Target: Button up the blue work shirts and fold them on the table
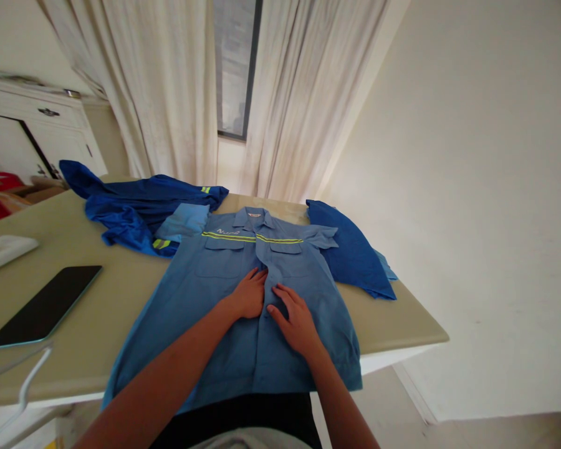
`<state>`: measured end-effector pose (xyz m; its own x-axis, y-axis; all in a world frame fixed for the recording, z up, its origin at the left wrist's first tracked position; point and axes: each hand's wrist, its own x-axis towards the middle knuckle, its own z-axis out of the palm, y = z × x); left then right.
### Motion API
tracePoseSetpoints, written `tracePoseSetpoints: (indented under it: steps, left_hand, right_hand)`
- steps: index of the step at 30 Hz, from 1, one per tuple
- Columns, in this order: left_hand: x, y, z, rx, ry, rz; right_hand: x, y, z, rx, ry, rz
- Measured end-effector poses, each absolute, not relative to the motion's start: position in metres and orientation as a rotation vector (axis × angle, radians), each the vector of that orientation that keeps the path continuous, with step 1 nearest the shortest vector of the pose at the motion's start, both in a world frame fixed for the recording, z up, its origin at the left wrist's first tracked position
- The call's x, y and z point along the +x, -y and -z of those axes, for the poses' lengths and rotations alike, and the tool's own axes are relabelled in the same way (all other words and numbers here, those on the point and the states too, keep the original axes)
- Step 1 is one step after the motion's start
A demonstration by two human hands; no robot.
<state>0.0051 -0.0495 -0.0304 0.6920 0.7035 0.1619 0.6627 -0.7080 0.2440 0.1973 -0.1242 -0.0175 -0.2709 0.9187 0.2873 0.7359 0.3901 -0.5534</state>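
A blue-grey short-sleeved work shirt [229, 349] lies front up on the table, collar away from me and hem over the near edge. Yellow reflective stripes cross its chest above two flap pockets. My left hand [250, 294] rests on the shirt front with fingers stretched out, its fingertips at the edge of the button placket. Just right of the placket, my right hand [295, 318] lies on the cloth with thumb and fingers apart. Neither hand visibly grips the fabric, though the left fingertips are partly hidden.
Dark blue garments [140, 202] lie crumpled at the back left of the table [135, 287]. Another dark blue garment [346, 249] is at the right. A black-screened phone [47, 305], a white device [7, 249] and a white cable [25, 386] are on the left. Curtains and a wall stand behind.
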Motion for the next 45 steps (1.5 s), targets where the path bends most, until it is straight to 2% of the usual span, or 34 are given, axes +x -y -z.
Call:
tracePoseSetpoints:
  steps: [9,12,15,20,27,32,36,41,45]
  left_hand:
    - [0.003,0.033,0.014,2.36,-1.133,-0.628]
    - [-0.001,0.021,0.014,2.116,-1.344,-0.858]
    - [0.001,0.022,0.02,2.197,-1.374,-0.981]
    - [0.011,0.042,0.021,2.519,-1.189,-0.83]
    - [0.002,0.032,0.019,2.398,-1.171,-0.832]
    - [-0.015,0.008,0.036,2.223,-1.578,-1.008]
    - [-0.019,-0.001,0.04,2.27,-1.702,-0.863]
    - [0.002,-0.003,0.023,2.161,-2.016,-0.645]
    - [0.012,-0.003,0.015,2.13,-2.073,-0.666]
  right_hand:
    - [0.195,0.126,0.012,-1.377,2.069,-0.466]
    - [0.197,0.121,-0.003,-1.4,2.059,-0.553]
    - [0.193,0.102,-0.027,-1.475,2.035,-0.543]
    - [0.163,0.034,-0.046,-1.596,1.929,-0.298]
    - [0.146,-0.04,0.0,-1.715,1.991,-0.367]
    - [0.158,-0.047,0.018,-1.523,1.918,-0.447]
    - [0.162,-0.047,0.016,-1.467,1.863,-0.541]
    - [0.164,-0.046,0.016,-1.504,1.815,-0.584]
    - [0.166,-0.044,0.018,-1.533,1.723,-0.548]
